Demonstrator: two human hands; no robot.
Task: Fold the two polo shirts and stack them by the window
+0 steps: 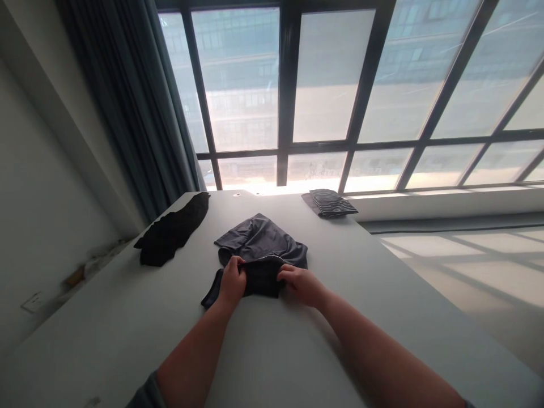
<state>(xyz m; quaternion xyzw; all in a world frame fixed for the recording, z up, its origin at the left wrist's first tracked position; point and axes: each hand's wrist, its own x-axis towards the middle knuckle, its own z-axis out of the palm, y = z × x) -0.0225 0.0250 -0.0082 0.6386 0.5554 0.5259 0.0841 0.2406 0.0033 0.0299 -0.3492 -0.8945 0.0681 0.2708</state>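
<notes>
A dark grey garment (263,238) lies on the white table in front of me, its far part spread to a point and its near part a darker, nearly black section. I cannot tell what kind of garment it is. My left hand (233,282) pinches the cloth's edge at the left, fingers closed. At the right end of the same edge, my right hand (301,283) also grips the cloth between thumb and fingers. Between the hands the edge bows up slightly, with a thin light line along it. A darker flap sticks out left of my left wrist.
A black cloth (172,229) lies crumpled along the left side of the white table (263,362). Folded striped cloth (331,203) sits at the far right corner. Beyond the table are large windows (238,85) and a dark curtain (127,102).
</notes>
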